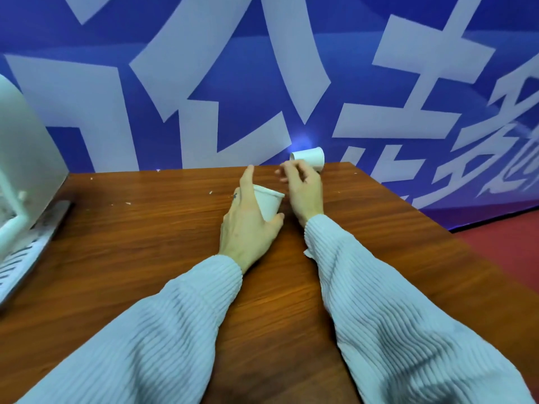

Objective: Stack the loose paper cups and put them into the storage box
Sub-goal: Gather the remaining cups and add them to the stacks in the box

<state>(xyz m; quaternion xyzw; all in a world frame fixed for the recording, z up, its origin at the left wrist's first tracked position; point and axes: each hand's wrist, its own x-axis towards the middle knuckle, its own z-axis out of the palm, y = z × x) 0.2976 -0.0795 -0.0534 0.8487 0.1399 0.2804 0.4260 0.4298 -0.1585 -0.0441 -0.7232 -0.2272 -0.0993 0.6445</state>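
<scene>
The left hand grips a white paper cup — the thumb curled under its narrow base on the near side, the fingers running up along its far side, with the forefinger stretched out past the rim. That cup is held upright but tilted, its open mouth up and leaning toward the wall, just above the counter. Just beside it, the right hand reaches forward with its fingers loosely curled and blurred; they are close to a second paper cup lying on its side at the counter's far edge, against the wall, its mouth pointing right. Whether the fingertips touch that cup or merely hover before it cannot be told, and nothing is plainly held in this hand. Both forearms wear pale ribbed sleeves that stretch back toward the camera across the brown wood-grain counter, on which a few small white flecks are scattered. At the far left stands a pale translucent storage box with a white frame and a slotted part lying at its foot — well apart from both cups. Behind the counter rises a blue banner with large white characters, and a strip of red floor shows at the right.
</scene>
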